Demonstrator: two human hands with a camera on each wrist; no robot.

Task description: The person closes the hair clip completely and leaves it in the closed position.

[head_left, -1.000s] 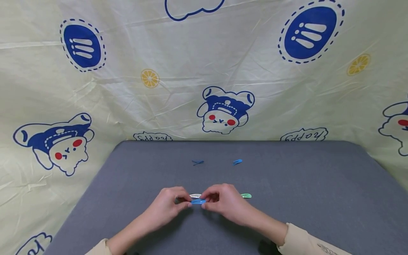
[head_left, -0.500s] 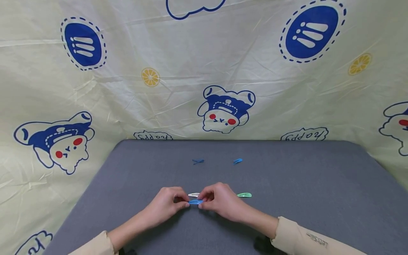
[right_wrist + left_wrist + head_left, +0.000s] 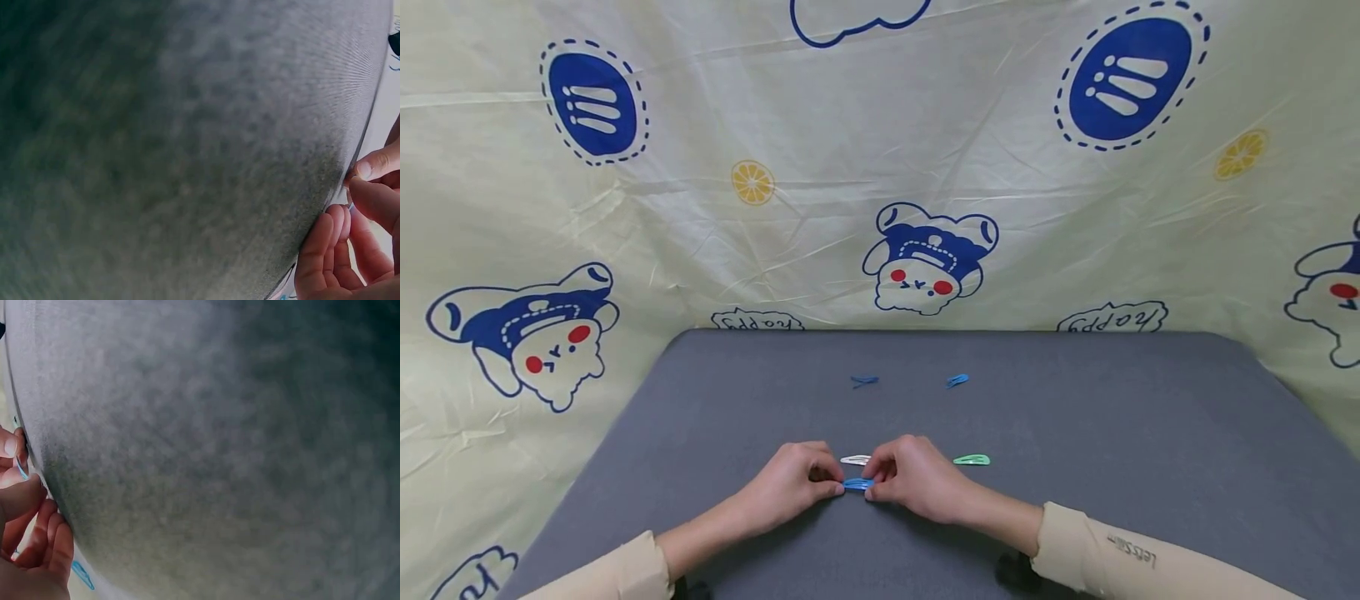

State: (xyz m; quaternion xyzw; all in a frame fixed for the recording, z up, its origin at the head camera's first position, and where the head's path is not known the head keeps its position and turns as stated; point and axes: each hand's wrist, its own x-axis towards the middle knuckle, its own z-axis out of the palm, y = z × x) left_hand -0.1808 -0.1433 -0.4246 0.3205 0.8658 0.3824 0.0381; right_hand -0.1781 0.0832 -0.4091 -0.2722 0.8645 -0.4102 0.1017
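- Blue hair clip (image 3: 857, 484) was positioned between the two hands, one end at each.
- Left hand (image 3: 793, 481): thumb and forefinger drawn together, pinching the clip's left end.
- Right hand (image 3: 917, 482): thumb and fingertips drawn together, pinching its right end.
- White clip (image 3: 854, 460) lay just beyond the fingertips on the grey tabletop (image 3: 1097, 433), partly hidden by the right hand.
- Green clip (image 3: 972, 460) lay just beyond the right hand's back.
- Dark blue clip (image 3: 864, 381) and bright blue clip (image 3: 957, 381) lay farther beyond both hands.
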